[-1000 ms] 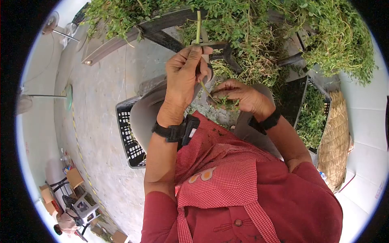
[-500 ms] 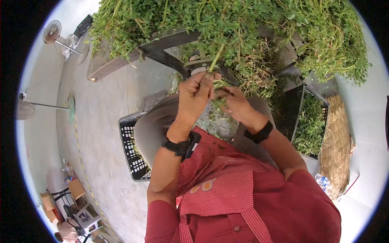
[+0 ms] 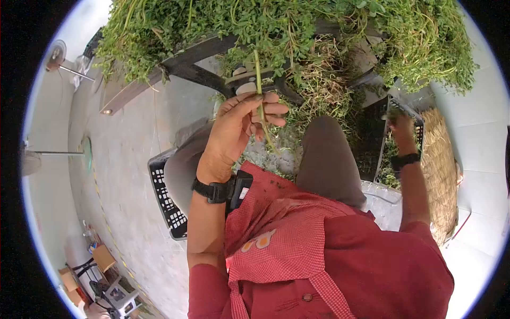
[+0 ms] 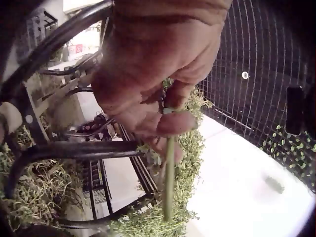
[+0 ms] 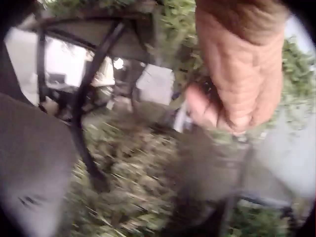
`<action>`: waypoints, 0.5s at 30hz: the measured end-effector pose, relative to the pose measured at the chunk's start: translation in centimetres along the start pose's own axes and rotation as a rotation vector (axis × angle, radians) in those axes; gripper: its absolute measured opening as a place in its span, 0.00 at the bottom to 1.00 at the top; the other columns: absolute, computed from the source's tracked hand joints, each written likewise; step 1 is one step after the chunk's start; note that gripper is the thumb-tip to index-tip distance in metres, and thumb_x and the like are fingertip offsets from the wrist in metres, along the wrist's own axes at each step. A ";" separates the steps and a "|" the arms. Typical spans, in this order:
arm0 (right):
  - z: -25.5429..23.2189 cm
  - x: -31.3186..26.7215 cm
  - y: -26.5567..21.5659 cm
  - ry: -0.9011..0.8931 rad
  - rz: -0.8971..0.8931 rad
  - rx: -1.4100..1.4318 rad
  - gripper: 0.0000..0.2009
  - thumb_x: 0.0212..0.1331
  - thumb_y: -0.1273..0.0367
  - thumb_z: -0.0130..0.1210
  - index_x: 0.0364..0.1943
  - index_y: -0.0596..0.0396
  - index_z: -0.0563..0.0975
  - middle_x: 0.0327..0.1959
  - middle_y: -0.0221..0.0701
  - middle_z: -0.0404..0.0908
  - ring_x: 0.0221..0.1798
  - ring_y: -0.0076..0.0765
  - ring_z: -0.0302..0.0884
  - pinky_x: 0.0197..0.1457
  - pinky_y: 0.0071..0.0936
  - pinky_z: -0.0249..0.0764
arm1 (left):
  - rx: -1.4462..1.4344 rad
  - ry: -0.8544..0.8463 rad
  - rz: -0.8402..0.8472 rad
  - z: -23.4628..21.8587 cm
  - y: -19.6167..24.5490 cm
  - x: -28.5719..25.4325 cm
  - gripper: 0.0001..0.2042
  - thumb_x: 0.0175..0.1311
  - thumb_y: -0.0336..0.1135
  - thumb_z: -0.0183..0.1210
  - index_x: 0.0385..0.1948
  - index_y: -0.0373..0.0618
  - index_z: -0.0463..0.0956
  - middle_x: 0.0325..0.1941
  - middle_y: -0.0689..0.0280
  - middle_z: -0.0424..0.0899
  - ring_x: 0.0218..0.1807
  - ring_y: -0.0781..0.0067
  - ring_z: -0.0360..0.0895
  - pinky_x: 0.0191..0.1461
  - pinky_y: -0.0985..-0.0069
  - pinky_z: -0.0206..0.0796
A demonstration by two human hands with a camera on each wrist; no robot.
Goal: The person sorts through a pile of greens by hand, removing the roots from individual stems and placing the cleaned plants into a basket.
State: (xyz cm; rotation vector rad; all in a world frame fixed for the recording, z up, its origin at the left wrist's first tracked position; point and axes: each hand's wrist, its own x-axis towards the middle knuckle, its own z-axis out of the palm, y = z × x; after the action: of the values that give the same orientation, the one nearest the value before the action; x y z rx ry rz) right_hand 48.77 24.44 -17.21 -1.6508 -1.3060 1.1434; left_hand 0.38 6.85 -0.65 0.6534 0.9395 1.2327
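My left hand (image 3: 231, 125) pinches a cut green stem (image 3: 258, 72) between thumb and index finger, with the other fingers spread. One end of the stem points up and away, and a thinner end hangs below the palm. In the left wrist view the stem (image 4: 169, 185) juts out past the fingertips. Over the crate of greens at the right, my right hand (image 3: 402, 130) is blurred, with a leafy sprig (image 3: 392, 115) at its fingers. The right wrist view shows curled fingers and a pale narrow strip (image 5: 181, 117) beside the thumb; what that strip is, I cannot tell.
Leafy stems (image 3: 212, 26) are heaped along a dark-framed table ahead. Trimmed stalks (image 3: 324, 74) lie piled under it. A black crate (image 3: 388, 143) of greens stands right, beside a straw-covered bundle (image 3: 440, 175). Another black crate (image 3: 166, 196) is by the left leg.
My right hand has pulled away from the left with the leafy piece and swung right, over the crate. The left hand keeps the stem and has shifted slightly left, its fingers opening out.
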 end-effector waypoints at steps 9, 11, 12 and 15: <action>3.5 -4.6 -6.2 -0.316 0.019 0.101 0.19 0.59 0.64 0.51 0.50 0.64 0.69 0.43 0.39 0.78 0.40 0.34 0.79 0.40 0.28 0.77 | -0.045 -0.016 -0.003 0.5 -0.9 0.7 0.17 0.61 0.37 0.51 0.44 0.32 0.73 0.43 0.55 0.80 0.39 0.72 0.79 0.29 0.86 0.66; 11.3 -9.2 -11.5 -0.512 -0.095 0.249 0.17 0.58 0.66 0.54 0.45 0.68 0.73 0.36 0.39 0.79 0.35 0.31 0.79 0.37 0.25 0.78 | -0.074 0.000 -0.036 0.3 -1.2 0.8 0.12 0.58 0.36 0.54 0.38 0.38 0.78 0.37 0.64 0.82 0.35 0.77 0.78 0.27 0.86 0.64; 14.1 -10.9 -13.5 -0.589 -0.126 0.221 0.17 0.58 0.66 0.55 0.45 0.68 0.73 0.36 0.38 0.79 0.34 0.30 0.79 0.37 0.24 0.78 | -0.068 0.003 -0.039 0.2 -1.4 0.8 0.12 0.58 0.36 0.54 0.38 0.38 0.78 0.37 0.64 0.82 0.35 0.77 0.78 0.27 0.86 0.64; 19.3 -14.7 -18.3 -0.762 -0.348 -0.078 0.17 0.55 0.66 0.58 0.43 0.66 0.74 0.30 0.34 0.80 0.30 0.22 0.77 0.35 0.21 0.76 | -0.086 0.007 -0.021 -0.1 -2.0 1.1 0.11 0.57 0.35 0.56 0.37 0.38 0.79 0.37 0.65 0.82 0.31 0.80 0.76 0.26 0.87 0.64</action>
State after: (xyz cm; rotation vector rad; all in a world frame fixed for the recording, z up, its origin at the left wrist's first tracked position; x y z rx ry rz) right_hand 23.25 14.40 -3.95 -0.9796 -2.0269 1.5755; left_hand 1.32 7.42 -2.62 0.5708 0.8920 1.2498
